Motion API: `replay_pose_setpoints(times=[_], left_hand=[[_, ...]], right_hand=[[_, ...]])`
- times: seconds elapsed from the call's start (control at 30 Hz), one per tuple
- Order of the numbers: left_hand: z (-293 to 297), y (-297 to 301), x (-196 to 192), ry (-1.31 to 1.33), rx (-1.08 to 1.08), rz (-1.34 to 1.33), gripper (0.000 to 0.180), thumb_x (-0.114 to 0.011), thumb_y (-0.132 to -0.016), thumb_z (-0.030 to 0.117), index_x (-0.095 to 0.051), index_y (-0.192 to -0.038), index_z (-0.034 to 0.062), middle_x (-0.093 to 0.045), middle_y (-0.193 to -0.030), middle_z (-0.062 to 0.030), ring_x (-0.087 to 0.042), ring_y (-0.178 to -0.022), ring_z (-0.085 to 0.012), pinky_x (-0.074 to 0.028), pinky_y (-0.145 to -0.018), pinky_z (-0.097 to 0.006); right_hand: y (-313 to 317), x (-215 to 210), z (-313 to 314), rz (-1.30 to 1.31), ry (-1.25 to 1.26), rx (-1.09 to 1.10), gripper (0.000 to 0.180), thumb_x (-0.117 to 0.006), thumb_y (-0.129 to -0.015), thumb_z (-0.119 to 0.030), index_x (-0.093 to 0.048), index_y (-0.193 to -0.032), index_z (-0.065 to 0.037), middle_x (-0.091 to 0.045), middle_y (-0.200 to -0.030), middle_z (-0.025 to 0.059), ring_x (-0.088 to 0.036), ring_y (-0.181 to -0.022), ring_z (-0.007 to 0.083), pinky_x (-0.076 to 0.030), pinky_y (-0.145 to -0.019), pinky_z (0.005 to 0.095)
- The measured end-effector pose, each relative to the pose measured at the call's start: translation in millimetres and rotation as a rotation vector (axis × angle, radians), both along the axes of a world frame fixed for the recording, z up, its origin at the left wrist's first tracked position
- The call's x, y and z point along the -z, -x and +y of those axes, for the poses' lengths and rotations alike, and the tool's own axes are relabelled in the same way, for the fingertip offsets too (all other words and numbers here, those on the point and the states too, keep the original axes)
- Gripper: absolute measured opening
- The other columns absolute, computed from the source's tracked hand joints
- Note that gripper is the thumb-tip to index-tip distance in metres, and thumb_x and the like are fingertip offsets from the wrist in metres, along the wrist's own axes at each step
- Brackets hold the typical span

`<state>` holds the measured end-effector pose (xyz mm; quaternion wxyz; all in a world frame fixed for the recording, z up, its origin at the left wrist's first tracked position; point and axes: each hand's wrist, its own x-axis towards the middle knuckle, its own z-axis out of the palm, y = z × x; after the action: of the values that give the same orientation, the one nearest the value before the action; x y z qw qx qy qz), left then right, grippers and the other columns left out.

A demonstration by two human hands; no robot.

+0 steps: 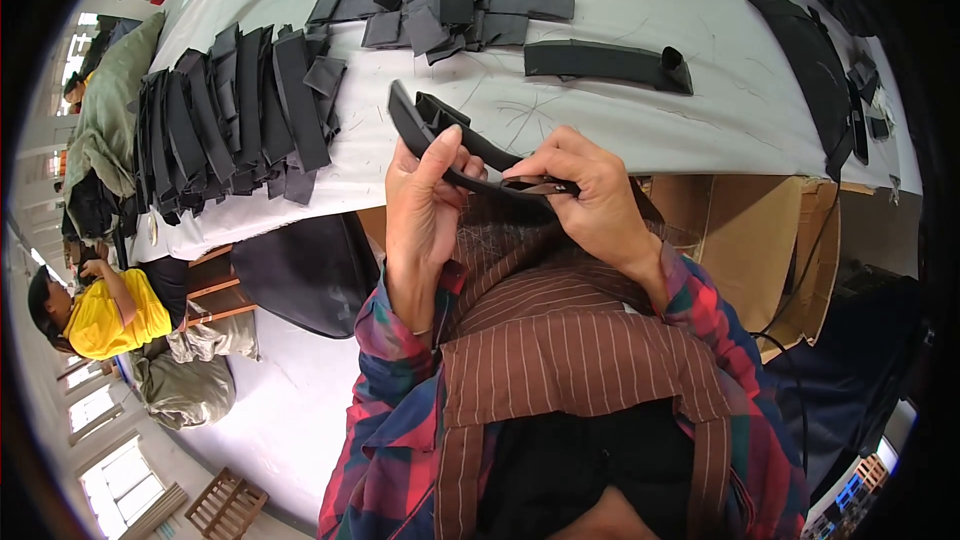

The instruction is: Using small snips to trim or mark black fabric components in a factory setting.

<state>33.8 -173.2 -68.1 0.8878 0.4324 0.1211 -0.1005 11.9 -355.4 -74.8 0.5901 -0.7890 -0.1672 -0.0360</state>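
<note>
My left hand (425,205) is closed on a folded black fabric strip (484,149), thumb on top and fingers beneath. The strip stretches from its upright folded end at the left toward my right hand (595,195), in front of the table's near edge. The fingers of my right hand are pinched together at the strip's right part. Between them is a slim, dark, metal-looking tool (530,183); its exact kind is hard to make out. Beyond my right hand, a single black strip (590,60) with a curled end lies on the white-covered table (640,125).
Several black strips (240,110) lie in an overlapping row at the left, with a loose pile (450,5) at the back. A curved black piece (800,65) lies far right. Below are a cardboard box (750,250) and a black chair back (305,275). A person in yellow (120,315) is at the left.
</note>
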Motion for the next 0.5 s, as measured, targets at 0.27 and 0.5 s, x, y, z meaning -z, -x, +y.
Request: replay_pose_setpoints(times=[0.27, 0.5], left_hand=[[-2, 3, -5, -0.083, -0.069, -0.086, 0.016, -0.060, -0.090, 0.016, -0.051, -0.099, 0.0057, -0.064, -0.088, -0.0102, -0.064, -0.083, -0.0207, -0.052, -0.080, -0.034], [-9, 3, -16, -0.167, -0.275, -0.198, 0.024, -0.058, -0.091, 0.013, -0.047, -0.109, 0.0020, -0.064, -0.090, -0.0128, -0.064, -0.084, -0.0220, -0.050, -0.081, -0.034]], right_hand=[[-7, -4, -6, 0.005, -0.034, 0.109, 0.036, -0.061, -0.072, 0.009, -0.068, -0.102, -0.008, -0.053, -0.095, 0.0079, -0.058, -0.081, 0.0210, -0.047, -0.071, 0.0269], [-4, -18, -7, -0.043, -0.017, 0.199, 0.028, -0.070, -0.078, -0.009, -0.067, -0.105, -0.007, -0.059, -0.087, 0.0080, -0.058, -0.074, 0.0213, -0.046, -0.066, 0.0284]])
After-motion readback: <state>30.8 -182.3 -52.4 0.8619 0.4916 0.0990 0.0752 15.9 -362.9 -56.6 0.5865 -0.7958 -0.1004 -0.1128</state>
